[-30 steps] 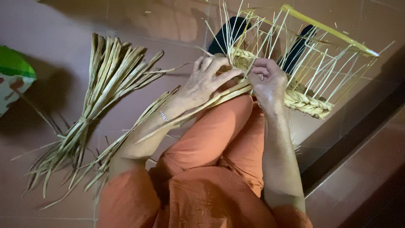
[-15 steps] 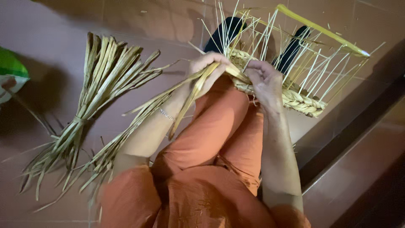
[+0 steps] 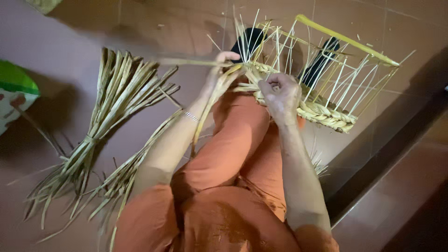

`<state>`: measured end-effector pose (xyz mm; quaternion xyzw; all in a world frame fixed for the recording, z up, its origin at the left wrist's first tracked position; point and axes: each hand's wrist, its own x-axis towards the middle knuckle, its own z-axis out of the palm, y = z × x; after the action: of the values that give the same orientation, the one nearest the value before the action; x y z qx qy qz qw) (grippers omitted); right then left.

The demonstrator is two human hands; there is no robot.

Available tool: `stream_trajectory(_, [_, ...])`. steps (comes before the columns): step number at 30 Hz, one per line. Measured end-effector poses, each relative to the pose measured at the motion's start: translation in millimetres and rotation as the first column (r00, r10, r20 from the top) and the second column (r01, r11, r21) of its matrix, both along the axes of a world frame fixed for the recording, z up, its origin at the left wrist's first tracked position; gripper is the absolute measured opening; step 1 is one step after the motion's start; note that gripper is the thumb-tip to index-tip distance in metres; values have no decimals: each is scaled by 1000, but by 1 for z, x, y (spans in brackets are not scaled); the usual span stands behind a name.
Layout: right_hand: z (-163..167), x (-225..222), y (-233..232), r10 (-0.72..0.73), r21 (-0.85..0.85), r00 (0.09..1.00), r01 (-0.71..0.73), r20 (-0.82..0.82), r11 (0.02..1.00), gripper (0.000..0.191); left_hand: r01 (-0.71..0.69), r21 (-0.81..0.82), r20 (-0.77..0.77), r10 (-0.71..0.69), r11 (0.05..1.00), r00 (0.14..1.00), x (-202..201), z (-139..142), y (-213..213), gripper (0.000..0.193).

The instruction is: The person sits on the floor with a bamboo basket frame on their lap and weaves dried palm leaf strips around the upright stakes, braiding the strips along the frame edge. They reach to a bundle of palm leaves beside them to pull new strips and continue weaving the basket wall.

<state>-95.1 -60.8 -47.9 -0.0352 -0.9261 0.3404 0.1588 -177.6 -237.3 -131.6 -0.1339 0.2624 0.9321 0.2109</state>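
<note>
From the head view, looking down over orange-clad knees, the left hand [image 3: 220,77] is closed around a few long straw strands [image 3: 205,116], its fingers pinched together near the rim of the work and the loose ends trailing down past the wrist and along the forearm; one strand runs out flat to the left from the fingertips. A thin bracelet [image 3: 190,116] sits on that forearm. The right hand [image 3: 280,93] is curled into a near fist, clamped on the woven edge of the half-made basket [image 3: 322,114], just beside the left hand but not touching it. The basket rests against the person's knees, above the floor, tilted so its open side faces the camera: a thick braided band of straw forms the near wall, and many thin pale upright stakes [image 3: 350,79] rise from it to a yellow-green rim rod [image 3: 345,41] along the far top. Two dark shapes [image 3: 249,42], probably feet or footwear, show through the stakes; I cannot tell which. On the brown tiled floor [image 3: 60,56] to the left lies a tied bundle of straw [image 3: 105,121], fanned out at both ends, with a second, looser sheaf [image 3: 126,172] just beside the left arm. A green and white object [image 3: 14,93] lies at the left edge, well apart from the work.
</note>
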Motion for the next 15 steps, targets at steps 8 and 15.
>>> stream_trajectory(8, [20, -15, 77, -32, -421, 996, 62, 77, 905, 5, -335, -722, -484, -95, 605, 870, 54, 26, -94, 54])
stream_trajectory(15, [52, 23, 215, -31, -771, 1000, 17, -3, 637, 9, -319, -783, -438, -109, 534, 892, 38, 16, -80, 43])
